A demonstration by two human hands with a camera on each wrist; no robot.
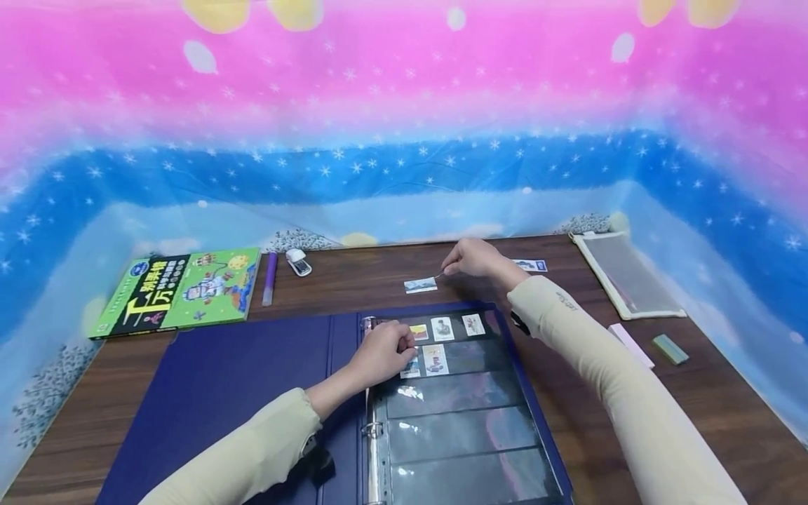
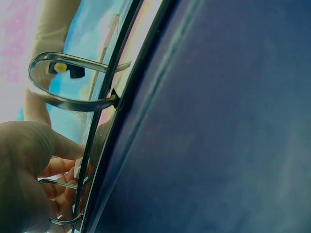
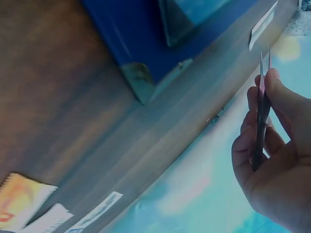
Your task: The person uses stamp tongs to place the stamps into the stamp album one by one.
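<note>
In the head view my right hand (image 1: 475,258) grips a pair of metal tweezers (image 3: 263,114) above the back of the table. In the right wrist view the tweezer tips are slightly apart, pointing toward a lone landscape stamp (image 1: 420,285) on the wood. My left hand (image 1: 381,352) rests on the black stock page (image 1: 435,435) of a blue ring binder (image 1: 252,407), its fingers loosely curled over the upper left pockets. They partly cover stamps there. Other stamps show in the top two rows, among them a flower stamp (image 1: 473,324) and a tall stamp (image 1: 435,358).
More stamps, one orange (image 3: 22,201), lie on the table beyond my right arm. A green book (image 1: 208,287), a purple pen (image 1: 269,279) and a small white-and-black device (image 1: 299,263) stand left. A mesh pouch (image 1: 631,277), a pink bar (image 1: 631,345) and a green block (image 1: 670,349) lie right.
</note>
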